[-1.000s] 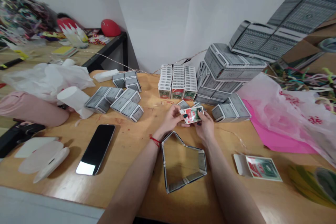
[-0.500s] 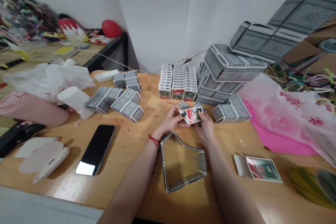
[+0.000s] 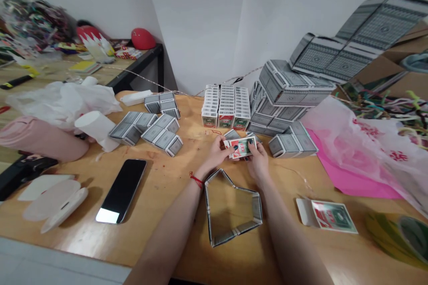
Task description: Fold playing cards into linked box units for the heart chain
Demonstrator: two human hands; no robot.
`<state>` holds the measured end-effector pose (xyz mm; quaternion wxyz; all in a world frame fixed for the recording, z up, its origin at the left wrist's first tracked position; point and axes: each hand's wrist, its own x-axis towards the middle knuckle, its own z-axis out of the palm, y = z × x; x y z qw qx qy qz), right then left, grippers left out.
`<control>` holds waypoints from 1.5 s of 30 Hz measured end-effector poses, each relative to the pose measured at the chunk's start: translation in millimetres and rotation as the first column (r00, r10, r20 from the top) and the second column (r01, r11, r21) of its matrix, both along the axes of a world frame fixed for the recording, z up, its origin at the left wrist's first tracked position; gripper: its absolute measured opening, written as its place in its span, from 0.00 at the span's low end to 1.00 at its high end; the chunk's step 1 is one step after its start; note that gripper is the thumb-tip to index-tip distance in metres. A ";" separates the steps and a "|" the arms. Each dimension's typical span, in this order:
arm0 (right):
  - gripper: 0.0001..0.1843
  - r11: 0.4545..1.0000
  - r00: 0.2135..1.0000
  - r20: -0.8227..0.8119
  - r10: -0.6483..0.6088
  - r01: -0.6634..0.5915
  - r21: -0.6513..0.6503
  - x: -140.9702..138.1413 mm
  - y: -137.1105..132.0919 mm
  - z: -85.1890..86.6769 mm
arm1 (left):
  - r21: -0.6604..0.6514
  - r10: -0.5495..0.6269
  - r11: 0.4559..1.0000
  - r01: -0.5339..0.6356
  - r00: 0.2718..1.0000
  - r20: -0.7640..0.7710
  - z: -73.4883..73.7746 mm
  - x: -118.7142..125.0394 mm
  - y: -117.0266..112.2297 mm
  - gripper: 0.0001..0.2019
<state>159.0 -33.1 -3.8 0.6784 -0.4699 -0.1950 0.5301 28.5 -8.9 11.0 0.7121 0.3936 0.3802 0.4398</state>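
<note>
Slightly to the left of its place 0.5 s ago, the red-and-green card box has shifted along with the right hand. Both hands are clamped on it: the left hand grips its left end, a thumb on the printed face, and the right thumb presses near the other end. Nearer the body, between the 2 forearms, an open heart-like frame of patterned panels stands on the wooden table. Just beyond the hands, 3 columns of card boxes stand side by side, next to a tall grey patterned stack. On the left lie 3 grey patterned pieces and a phone (its screen dark except for a bright reflection). Right of the right forearm lies a flat card box, a white flap at its left end.
</note>
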 end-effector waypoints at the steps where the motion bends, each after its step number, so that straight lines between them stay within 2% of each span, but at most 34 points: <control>1: 0.16 1.000 1.000 -0.001 0.004 -0.004 -0.012 0.4 -0.1 0.2 | 0.011 -0.008 1.000 0.009 1.000 -0.014 -0.4 -0.6 0.4 0.21; 8: 0.16 0.999 0.998 -0.058 -0.039 0.036 -0.041 -0.1 -1.2 3.7 | 0.077 -0.054 0.995 0.060 0.996 -0.077 -1.9 -6.8 1.3 0.18; 15: 0.11 0.996 0.993 -0.112 -0.033 0.024 -0.084 11.0 3.3 -3.3 | 0.004 -0.143 0.989 0.145 0.967 0.213 7.0 -14.7 -0.8 0.22; 18: 0.08 0.997 0.992 -0.126 -0.004 -0.006 -0.081 15.4 4.5 -5.1 | -0.021 -0.141 0.989 0.150 0.963 0.230 7.4 -17.4 0.9 0.24; 21: 0.08 0.989 0.989 -0.133 0.061 -0.078 -0.123 14.4 3.0 -2.4 | -0.039 -0.147 0.987 0.157 0.971 0.189 3.7 -15.6 2.0 0.22; 25: 0.11 0.949 0.963 -0.144 0.228 -0.253 -0.189 6.7 -2.4 8.0 | -0.034 -0.177 0.982 0.186 0.969 0.173 -2.3 -9.5 1.7 0.19; 30: 0.13 0.931 0.934 -0.111 0.341 -0.352 -0.096 -0.7 -6.0 16.1 | 0.012 -0.165 0.986 0.166 0.970 0.178 -3.5 -4.5 0.5 0.24; 34: 0.13 0.963 0.964 -0.098 0.246 -0.254 -0.084 -4.5 -4.9 13.7 | 0.157 -0.112 0.984 0.082 0.975 0.193 -0.2 -6.9 -1.6 0.26; 37: 0.14 0.983 0.986 -0.053 0.157 -0.161 -0.086 -8.5 -4.9 13.1 | 0.236 -0.092 0.970 0.060 0.988 0.124 1.9 -11.3 -1.4 0.23; 41: 0.13 0.980 0.985 -0.072 0.156 -0.163 -0.115 -9.7 -5.8 15.5 | 0.306 -0.065 0.950 0.060 0.998 0.005 5.4 -16.4 1.8 0.20; 45: 0.13 0.973 0.982 -0.097 0.165 -0.178 -0.145 -6.1 -4.9 16.1 | 0.320 -0.013 0.947 0.033 0.998 -0.062 6.6 -17.2 3.5 0.18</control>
